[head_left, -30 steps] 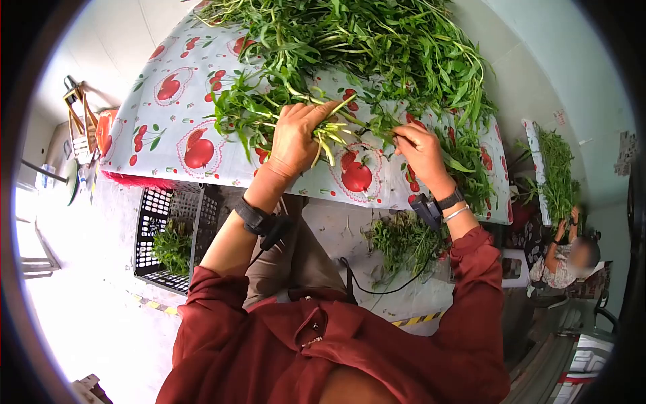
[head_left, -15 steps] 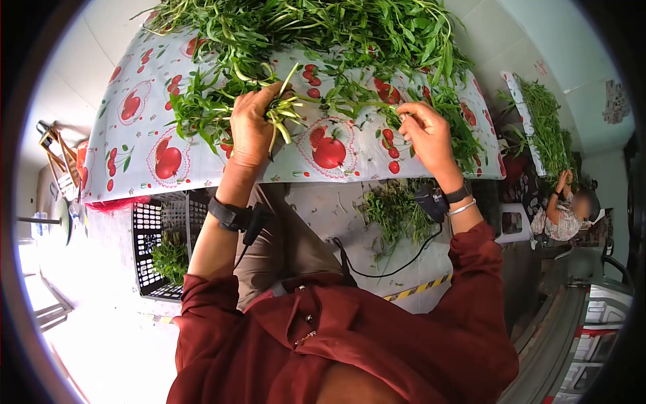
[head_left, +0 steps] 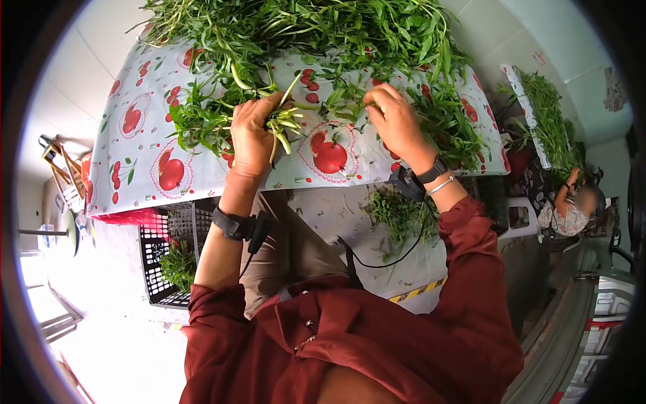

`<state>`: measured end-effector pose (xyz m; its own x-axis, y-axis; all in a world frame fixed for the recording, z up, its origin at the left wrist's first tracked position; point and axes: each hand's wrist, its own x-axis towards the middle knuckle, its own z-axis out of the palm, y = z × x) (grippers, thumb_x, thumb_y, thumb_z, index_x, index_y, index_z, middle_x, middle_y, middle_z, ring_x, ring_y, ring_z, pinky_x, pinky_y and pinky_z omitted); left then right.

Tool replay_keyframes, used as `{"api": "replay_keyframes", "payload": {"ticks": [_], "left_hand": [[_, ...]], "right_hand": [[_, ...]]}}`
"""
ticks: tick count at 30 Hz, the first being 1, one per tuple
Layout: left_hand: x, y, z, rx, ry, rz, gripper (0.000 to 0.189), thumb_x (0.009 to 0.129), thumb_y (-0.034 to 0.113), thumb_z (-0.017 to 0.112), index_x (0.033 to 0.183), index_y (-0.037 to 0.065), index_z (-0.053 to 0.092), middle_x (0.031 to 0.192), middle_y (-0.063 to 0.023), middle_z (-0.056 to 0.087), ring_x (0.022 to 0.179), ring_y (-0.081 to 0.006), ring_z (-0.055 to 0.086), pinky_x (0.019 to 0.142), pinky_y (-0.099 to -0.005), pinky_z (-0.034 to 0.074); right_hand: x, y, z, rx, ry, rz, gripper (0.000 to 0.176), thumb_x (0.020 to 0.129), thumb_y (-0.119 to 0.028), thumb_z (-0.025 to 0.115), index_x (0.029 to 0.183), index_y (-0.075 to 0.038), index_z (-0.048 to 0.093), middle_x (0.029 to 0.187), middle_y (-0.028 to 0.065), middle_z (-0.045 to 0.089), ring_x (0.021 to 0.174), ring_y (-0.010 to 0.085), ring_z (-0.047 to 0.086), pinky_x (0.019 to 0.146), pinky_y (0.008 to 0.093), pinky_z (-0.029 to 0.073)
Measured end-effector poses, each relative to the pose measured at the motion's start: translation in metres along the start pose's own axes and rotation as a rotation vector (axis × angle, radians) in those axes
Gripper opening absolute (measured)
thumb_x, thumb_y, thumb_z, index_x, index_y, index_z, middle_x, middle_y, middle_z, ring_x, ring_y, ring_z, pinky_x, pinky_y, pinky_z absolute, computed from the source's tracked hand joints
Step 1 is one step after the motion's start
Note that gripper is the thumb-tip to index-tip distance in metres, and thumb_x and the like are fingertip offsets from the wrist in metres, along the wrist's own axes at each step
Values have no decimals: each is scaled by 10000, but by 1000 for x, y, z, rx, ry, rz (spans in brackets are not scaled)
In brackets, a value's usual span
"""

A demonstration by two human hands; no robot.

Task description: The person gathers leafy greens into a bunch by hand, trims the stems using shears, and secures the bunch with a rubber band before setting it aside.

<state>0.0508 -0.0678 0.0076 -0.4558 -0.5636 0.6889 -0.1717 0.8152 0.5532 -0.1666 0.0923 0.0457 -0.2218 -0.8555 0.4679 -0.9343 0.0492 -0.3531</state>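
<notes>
The right hand (head_left: 396, 123) moved left and down onto the loose greens (head_left: 350, 40) on the table (head_left: 138, 158), fingers curled, grip unclear. The left hand (head_left: 250, 138) stayed clamped around the bunch (head_left: 281, 123), near the right hand.

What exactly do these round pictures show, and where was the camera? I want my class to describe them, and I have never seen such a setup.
There is no machine here. A person wears one camera on the head, looking down at their own two hands, so every picture has that view. The left hand grips a bunch of stems. The right hand lies among the loose greens on the fruit-print tablecloth; its grip is hidden. Below the table stands a black crate, and a second person is at far right.
</notes>
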Motion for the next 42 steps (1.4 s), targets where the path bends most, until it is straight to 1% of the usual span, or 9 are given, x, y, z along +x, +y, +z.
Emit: {"api": "replay_keyframes", "payload": {"ticks": [3,8,10,14,21,33,34,36,42], "left_hand": [[-1,-3,2,15,-7,0,262,782,126,765,1041,118,729,902,-77,708,832,-251,632,807,-336,481],[-3,-4,1,28,-31,-83,308,747,54,740,1047,120,727,949,-63,722,846,-236,643,814,-326,497],[-3,-6,2,26,-15,-73,310,746,49,736,1047,120,727,950,-62,721,844,-236,644,811,-325,498],[-5,-8,3,56,-9,-76,307,746,47,734,1045,115,723,953,-66,719,837,-236,644,803,-323,501],[-3,-5,1,46,19,-73,278,775,91,756,1049,109,716,925,-78,713,829,-244,646,785,-331,507],[-3,-4,3,31,29,-89,280,779,101,759,1055,117,717,940,-66,715,856,-248,635,811,-330,490],[-2,-3,5,6,105,-38,292,722,116,759,1010,144,722,812,-69,682,773,-276,611,735,-361,482],[-3,-2,4,7,86,-60,282,726,122,757,1005,144,722,797,-62,677,768,-277,608,737,-360,483],[-2,-2,4,-1,92,-60,291,728,131,755,1016,147,718,791,-50,670,777,-267,608,733,-361,482]], "right_hand": [[9,5,-9,39,69,-80,218,836,-22,628,1054,-21,606,1073,121,600,909,332,630,802,402,509],[-3,0,-9,175,44,-80,292,838,-18,632,1127,-10,592,1193,146,573,931,326,647,826,361,531],[-18,-8,-19,308,12,103,267,839,-15,632,1104,-15,598,1141,144,594,896,308,642,790,350,527],[-53,6,-44,92,-18,231,107,835,-35,645,940,-15,640,898,121,643,780,286,633,694,355,508],[-90,47,-69,-119,-12,407,121,813,-66,680,919,-13,656,886,120,654,800,299,654,706,386,512],[-74,46,-72,-399,-222,480,212,777,-98,662,976,-43,617,947,159,663,878,389,635,771,483,501],[-71,46,-73,-400,-224,467,212,777,-98,662,976,-43,617,947,159,663,878,389,635,771,483,501],[-65,48,-77,-461,-286,451,190,773,-108,637,945,-31,609,964,184,655,904,398,629,779,492,497],[-48,43,-120,-424,-365,404,188,710,-127,656,865,-22,663,742,164,645,692,348,629,637,415,478]]}}
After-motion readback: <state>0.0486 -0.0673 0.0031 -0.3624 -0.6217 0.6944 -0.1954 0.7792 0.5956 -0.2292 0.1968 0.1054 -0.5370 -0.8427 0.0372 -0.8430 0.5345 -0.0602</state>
